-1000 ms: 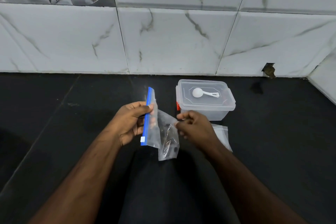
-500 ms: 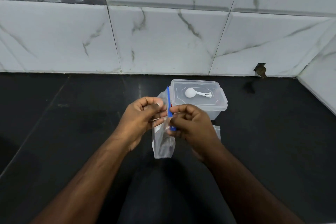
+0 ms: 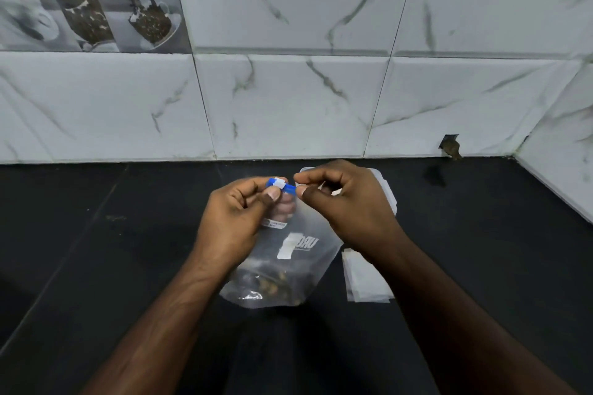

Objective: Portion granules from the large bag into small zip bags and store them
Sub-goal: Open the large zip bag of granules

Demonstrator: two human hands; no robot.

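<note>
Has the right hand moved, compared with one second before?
Yes. The right hand went up and away from the person: before, it was in front of the clear plastic lidded box; now it covers most of it.

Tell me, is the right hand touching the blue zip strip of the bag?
Touching. The head view shows the right hand pinching the blue zip strip.

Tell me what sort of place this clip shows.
Probably a home kitchen counter: dark worktop, marble-look wall tiles, a decorative tile picturing cups, and a clear plastic storage box behind the hands.
</note>
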